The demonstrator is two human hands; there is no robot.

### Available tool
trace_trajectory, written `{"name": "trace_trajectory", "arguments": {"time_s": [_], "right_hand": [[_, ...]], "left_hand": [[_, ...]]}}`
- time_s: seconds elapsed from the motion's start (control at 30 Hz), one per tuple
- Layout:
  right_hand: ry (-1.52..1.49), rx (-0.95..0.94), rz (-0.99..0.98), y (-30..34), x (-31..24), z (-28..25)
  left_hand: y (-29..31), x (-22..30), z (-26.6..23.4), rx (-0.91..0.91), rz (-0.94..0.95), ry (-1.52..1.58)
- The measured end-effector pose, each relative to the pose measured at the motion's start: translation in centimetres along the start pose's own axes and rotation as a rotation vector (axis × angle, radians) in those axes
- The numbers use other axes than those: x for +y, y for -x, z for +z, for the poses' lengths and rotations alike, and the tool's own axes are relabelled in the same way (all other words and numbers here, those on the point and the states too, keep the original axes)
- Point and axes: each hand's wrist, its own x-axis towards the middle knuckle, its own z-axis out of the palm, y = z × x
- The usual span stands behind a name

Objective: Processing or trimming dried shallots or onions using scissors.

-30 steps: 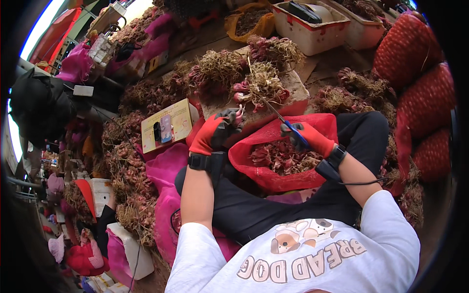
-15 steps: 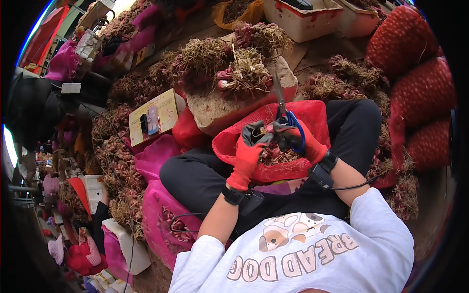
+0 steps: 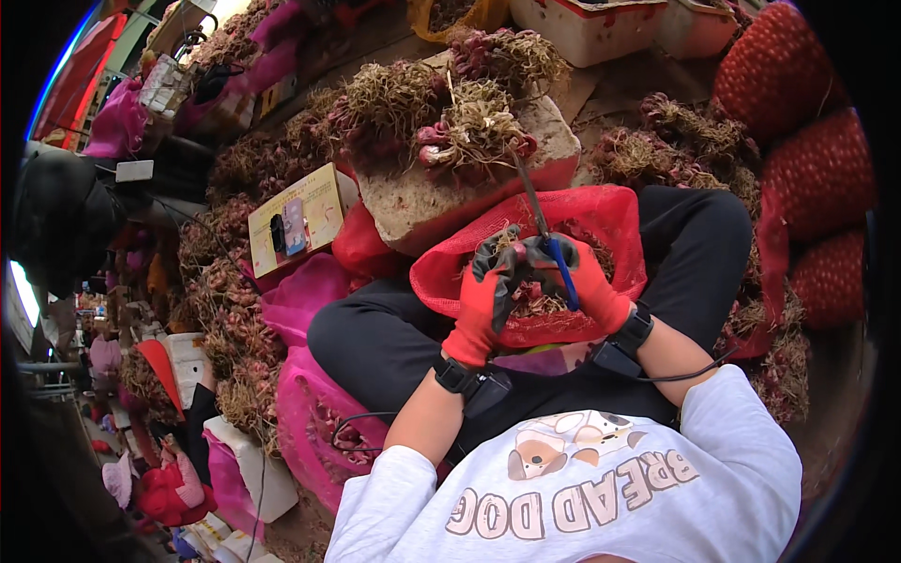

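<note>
Both my hands wear red gloves with dark grey fingers and meet above a red mesh bag (image 3: pixel 434 274) in my lap. Pinched in my left hand (image 3: pixel 483 298) is a small shallot (image 3: pixel 518 248), its dry roots sticking up. Blue-handled scissors (image 3: pixel 533 200) sit in my right hand (image 3: pixel 588 284), their long blades pointing up and away from me. The right fingertips are close against the shallot; whether they touch it is hidden. Loose shallots and trimmings lie inside the bag below.
Ahead stands a pale, dirty block (image 3: pixel 404 208) bearing bunches of dried shallots (image 3: pixel 479 127). A carton (image 3: pixel 319 211) with a phone on it is at the left. A pink mesh bag (image 3: pixel 305 413) lies by my left knee. Full red sacks (image 3: pixel 815 174) are stacked at the right; foam boxes (image 3: pixel 587 33) stand behind.
The scissors have turned in my right hand, so their blue handle now looks narrower. My left hand keeps the shallot, which is tipped more upright. The whole view has shifted slightly.
</note>
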Motion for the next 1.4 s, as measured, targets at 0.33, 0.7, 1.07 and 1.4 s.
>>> {"name": "trace_trajectory", "arguments": {"time_s": [0.33,0.7,1.07,1.4], "right_hand": [[-0.207,-0.164,0.164,-1.1,-1.7,-1.6],[-0.038,-0.024,0.038,0.1,-2.5,-1.5],[0.784,0.026,-0.2,6.8,-2.9,-1.9],[0.905,0.091,-0.335,6.6,-2.0,-2.2]], "left_hand": [[-0.3,-0.1,-0.6,-0.008,-0.034,-0.221],[-0.2,0.6,-1.0,-0.01,-0.267,0.173],[-0.3,0.7,-2.4,0.044,-0.14,0.585],[0.1,2.1,-0.3,0.115,-0.097,0.348]]}}
